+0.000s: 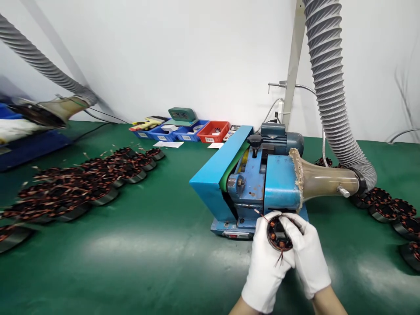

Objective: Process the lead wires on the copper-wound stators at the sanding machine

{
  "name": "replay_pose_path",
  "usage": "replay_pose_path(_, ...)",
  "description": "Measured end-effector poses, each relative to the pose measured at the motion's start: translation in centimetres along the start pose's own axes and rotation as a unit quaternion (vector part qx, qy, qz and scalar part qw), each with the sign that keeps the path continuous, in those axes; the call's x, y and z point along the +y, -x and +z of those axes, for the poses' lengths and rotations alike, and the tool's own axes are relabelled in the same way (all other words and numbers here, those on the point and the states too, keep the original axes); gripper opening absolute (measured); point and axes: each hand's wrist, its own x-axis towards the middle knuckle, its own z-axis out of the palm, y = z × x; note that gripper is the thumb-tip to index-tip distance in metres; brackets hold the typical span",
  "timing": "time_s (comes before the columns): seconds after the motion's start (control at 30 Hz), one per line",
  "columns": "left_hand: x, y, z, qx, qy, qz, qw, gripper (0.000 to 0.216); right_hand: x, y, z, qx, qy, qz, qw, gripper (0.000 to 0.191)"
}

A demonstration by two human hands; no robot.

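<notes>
A motor stator [278,234], a dark ring with copper windings, is gripped between my two gloved hands. My left hand [264,262] is closed around its left and lower side. From the right, my right hand [305,249] closes on it, its fingers over the upper right rim. Thin wire leads stick out at the stator's upper left and hang from its lower edge. Right behind my hands stands a blue belt grinder [247,188] with a green belt. Some of my fingertips are hidden behind the ring.
Rows of stators [78,188] cover the table's left side, and several more stators [383,205] sit at the right. A grey extraction hose [331,78] joins the grinder. Blue bins [190,131], a red bin [214,131] and a clock [181,114] line the wall.
</notes>
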Motion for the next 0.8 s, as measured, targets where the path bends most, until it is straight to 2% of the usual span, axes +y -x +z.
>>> replay_pose_path(0.13, 0.4, 1.0, 0.1, 0.041, 0.036, -0.038, 0.998, 0.024, -0.1, 1.7, -0.2, -0.004, 0.02, -0.001, 1.0, 0.025)
replay_pose_path(0.3, 0.5, 2.3, -0.7, 0.08, 0.121, -0.145, 0.979, 0.025, 0.3, 3.8, -0.1, 0.01, 0.027, -0.056, 0.998, 0.018)
replay_pose_path(0.4, 0.7, 1.9, -0.7, 0.087, 0.129, -0.157, 0.975, 0.025, 0.4, 2.9, -0.2, -0.015, 0.016, -0.013, 1.0, 0.023)
replay_pose_path(0.47, 0.9, 1.4, -0.5, 0.069, 0.114, -0.141, 0.981, 0.026, 0.3, 1.9, -0.2, -0.013, 0.007, 0.01, 1.0, 0.027)
replay_pose_path(0.63, 1.0, 0.3, 0.3, -0.006, -0.024, -0.01, 1.0, 0.031, 0.1, -0.1, -0.3, 0.002, -0.01, 0.002, 1.0, 0.026)
replay_pose_path(0.8, 1.2, 0.2, 0.6, -0.024, -0.041, 0.008, 0.999, 0.036, -0.1, 0.1, -0.6, 0.009, -0.016, -0.001, 1.0, 0.027)
